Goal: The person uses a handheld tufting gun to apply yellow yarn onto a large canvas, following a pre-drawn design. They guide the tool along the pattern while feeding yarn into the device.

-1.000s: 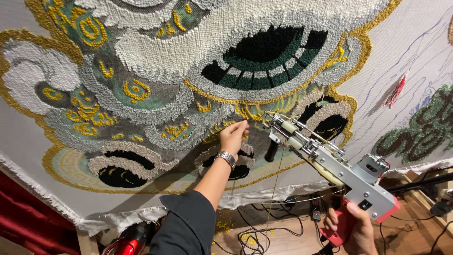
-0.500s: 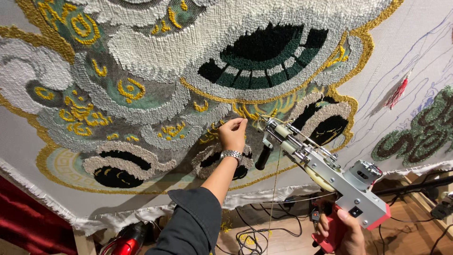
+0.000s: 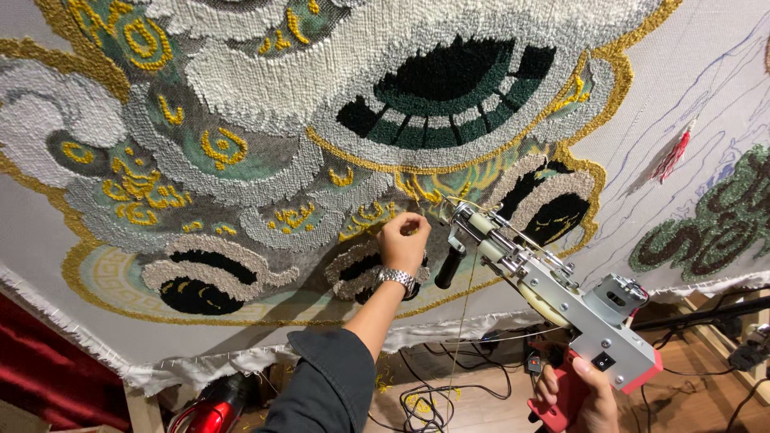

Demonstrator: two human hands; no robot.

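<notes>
A large tufted rug [image 3: 265, 120] in white, grey, green, black and yellow hangs on stretched cloth in front of me. My left hand [image 3: 403, 243], a metal watch on its wrist, is closed and pressed against the yellow pile near the rug's lower middle; whether it pinches yarn I cannot tell. My right hand [image 3: 584, 398] grips the red handle of a grey tufting gun [image 3: 561, 301]. The gun's needle tip touches the cloth just right of my left hand. A yellow yarn [image 3: 465, 321] runs down from the gun.
A red tassel [image 3: 672, 156] hangs on the bare cloth at right, beside a dark green tufted patch [image 3: 706, 228]. Below the cloth's frayed edge lie tangled cables [image 3: 425, 397] on a wooden floor. A red appliance [image 3: 210, 409] sits at the lower left.
My left hand has slid a little right and closed on the pile. The gun's tip has come nearer to it.
</notes>
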